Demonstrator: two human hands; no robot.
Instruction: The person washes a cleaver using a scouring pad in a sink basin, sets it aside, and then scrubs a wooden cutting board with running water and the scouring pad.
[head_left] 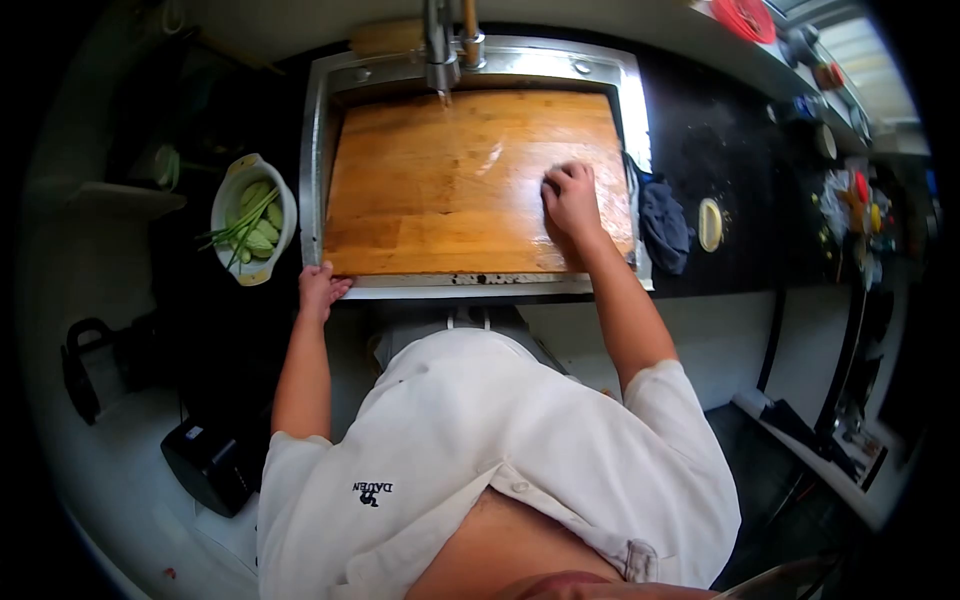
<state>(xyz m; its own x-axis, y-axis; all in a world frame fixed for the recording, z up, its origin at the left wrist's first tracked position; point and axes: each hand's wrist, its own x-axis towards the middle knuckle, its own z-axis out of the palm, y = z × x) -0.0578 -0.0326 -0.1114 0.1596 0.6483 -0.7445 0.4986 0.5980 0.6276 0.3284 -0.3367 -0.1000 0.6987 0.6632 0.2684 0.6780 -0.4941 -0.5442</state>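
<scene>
While the right hand (572,190) rests on the wooden board (430,180), its fingers are curled inward; whether they grip something dark beneath them, or only cast a shadow there, cannot be told. The left hand (322,290) is at the board's near left corner, fingers loosely bent, and how firmly it holds the edge is unclear. The board lies within the rim of the metal sink (312,150), under the tap (441,60), which seems to let out a little water. Its right part shines wet around the right hand while the left part looks duller, so the rubbing appears to be partway along, with the left side probably left to do. Beyond the sink's right edge lies a dark cloth (665,225), and farther out on the black bench (715,150), a yellowish oval thing (710,224). On the other side, a white bowl (289,220) holds green vegetables (262,215).
</scene>
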